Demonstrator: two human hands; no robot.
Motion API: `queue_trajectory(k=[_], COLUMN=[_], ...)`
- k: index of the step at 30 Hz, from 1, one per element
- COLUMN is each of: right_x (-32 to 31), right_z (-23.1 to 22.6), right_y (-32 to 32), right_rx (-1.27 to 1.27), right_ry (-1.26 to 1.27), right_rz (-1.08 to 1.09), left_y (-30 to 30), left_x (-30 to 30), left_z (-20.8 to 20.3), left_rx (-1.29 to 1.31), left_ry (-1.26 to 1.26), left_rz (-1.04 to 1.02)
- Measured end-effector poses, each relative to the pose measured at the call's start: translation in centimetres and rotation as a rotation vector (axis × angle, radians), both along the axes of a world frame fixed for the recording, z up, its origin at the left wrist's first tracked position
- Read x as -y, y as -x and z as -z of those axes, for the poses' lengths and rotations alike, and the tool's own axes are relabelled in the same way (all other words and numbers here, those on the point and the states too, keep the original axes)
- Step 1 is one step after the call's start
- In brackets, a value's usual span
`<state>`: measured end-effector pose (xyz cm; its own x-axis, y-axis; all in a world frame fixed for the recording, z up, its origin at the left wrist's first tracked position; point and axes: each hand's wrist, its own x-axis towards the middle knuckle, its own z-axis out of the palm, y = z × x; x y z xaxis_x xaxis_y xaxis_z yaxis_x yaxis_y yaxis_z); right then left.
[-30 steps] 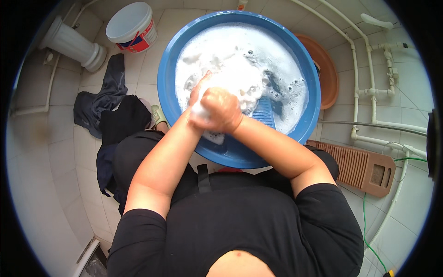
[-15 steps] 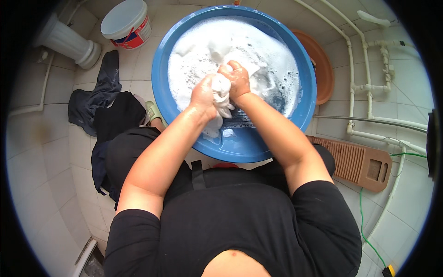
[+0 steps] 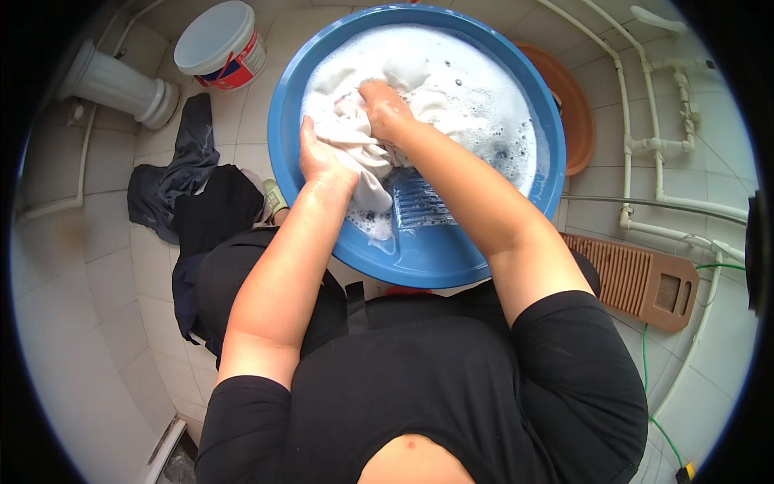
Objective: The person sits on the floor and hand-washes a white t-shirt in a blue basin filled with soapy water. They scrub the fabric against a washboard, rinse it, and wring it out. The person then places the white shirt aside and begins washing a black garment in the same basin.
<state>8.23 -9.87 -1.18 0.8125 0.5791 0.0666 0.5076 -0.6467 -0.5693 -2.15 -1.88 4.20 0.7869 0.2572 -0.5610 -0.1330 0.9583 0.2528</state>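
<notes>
A wet, bunched white cloth point(image 3: 355, 153) lies in the suds of a round blue washbasin point(image 3: 280, 133). My left hand point(image 3: 321, 160) curls around its left side, with the fingers mostly under the folds. From above, my right hand point(image 3: 385, 111) grips the cloth at its far side, its fingertips partly lost in the fabric and foam. More pale fabric point(image 3: 435, 105) shows in the foam right of that hand. Ridges of a built-in washboard point(image 3: 423, 202) rise from the basin's near part, under my right forearm.
A white bucket with a red and blue label point(image 3: 216, 40) stands far left. Dark clothes point(image 3: 189, 173) lie at the left. An orange-brown tub point(image 3: 576, 121) is behind the basin's right side. A brown washboard point(image 3: 637, 282) lies at the right, near white wall pipes point(image 3: 625, 149).
The cloth has gone from a tight bundle between both hands to a looser, spread heap. My hands have moved apart, the left one leftward and the right one up and left. The built-in ridges show more.
</notes>
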Motion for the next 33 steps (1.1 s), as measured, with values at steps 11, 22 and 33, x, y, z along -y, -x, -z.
queue_trajectory(k=[11, 22, 33], right_x=[-2.0, 1.4, 3.0], right_z=[-0.2, -9.2, -11.0], right_y=[0.6, 12.4, 12.3], right_rx=[-0.388, 0.269, 0.137], right_ry=[0.512, -0.527, -0.545], right_rz=[-0.042, -0.199, -0.018], left_y=[-1.1, -0.1, 2.1], left_x=[-0.7, -0.5, 0.8], left_z=[3.9, 4.7, 6.5], left_rx=[-0.132, 0.149, 0.571], left_ry=[-0.107, -0.043, 0.443], left_rz=[-0.077, 0.393, 0.621])
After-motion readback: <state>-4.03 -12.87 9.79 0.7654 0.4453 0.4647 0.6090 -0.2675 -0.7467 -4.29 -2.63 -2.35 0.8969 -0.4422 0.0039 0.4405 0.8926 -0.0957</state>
